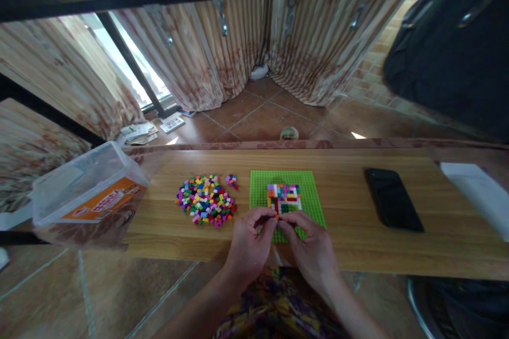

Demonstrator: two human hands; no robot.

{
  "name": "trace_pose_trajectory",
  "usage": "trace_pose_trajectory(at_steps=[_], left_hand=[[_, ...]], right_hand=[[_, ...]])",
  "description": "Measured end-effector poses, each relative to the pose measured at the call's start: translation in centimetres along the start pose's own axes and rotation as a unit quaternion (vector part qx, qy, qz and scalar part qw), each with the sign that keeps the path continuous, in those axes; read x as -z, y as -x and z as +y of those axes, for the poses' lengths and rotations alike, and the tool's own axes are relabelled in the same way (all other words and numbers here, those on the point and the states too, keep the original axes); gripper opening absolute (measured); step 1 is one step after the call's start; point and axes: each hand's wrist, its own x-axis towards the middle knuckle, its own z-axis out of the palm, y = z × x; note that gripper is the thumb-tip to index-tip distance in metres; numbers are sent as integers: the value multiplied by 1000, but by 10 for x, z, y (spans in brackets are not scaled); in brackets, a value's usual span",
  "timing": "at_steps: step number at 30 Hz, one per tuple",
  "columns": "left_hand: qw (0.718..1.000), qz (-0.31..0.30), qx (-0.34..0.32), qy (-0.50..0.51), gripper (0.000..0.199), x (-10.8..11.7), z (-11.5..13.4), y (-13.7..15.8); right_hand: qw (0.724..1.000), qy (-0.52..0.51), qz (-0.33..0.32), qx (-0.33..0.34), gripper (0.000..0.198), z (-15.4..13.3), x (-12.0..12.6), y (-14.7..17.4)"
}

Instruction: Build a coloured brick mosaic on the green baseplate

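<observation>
left hand (250,241): thumb and forefinger drawn together at the tips; a small orange brick (277,216) is held there. right hand (312,246): thumb and forefinger brought close at the same brick; whether it is gripped or merely steadied cannot be told. green baseplate (311,198): laid flat on the worktop (342,169), below and beyond both hands. mosaic of bricks (284,192), multicoloured: set on the baseplate, just beyond the fingertips, its nearer part partly hidden by them. loose brick pile (204,198): spread left of the left hand, near it. small brick cluster (231,181): found beyond and left of that hand.

risks, as judged: the brick could be dropped or seated askew, being tiny and held only by fingertips; studs could be misjudged, since sight is blocked by the fingers; neighbouring bricks could be loosened by uneven pressing; the pile could be scattered by a wide sweep of the left hand.
</observation>
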Motion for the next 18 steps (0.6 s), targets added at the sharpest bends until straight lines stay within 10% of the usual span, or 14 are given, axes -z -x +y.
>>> trace_pose_trajectory(at_steps=[18], left_hand=[[997, 34, 72, 22, 12, 16, -39, -18]], right_hand=[[962, 229, 65, 137, 20, 33, 23, -38]])
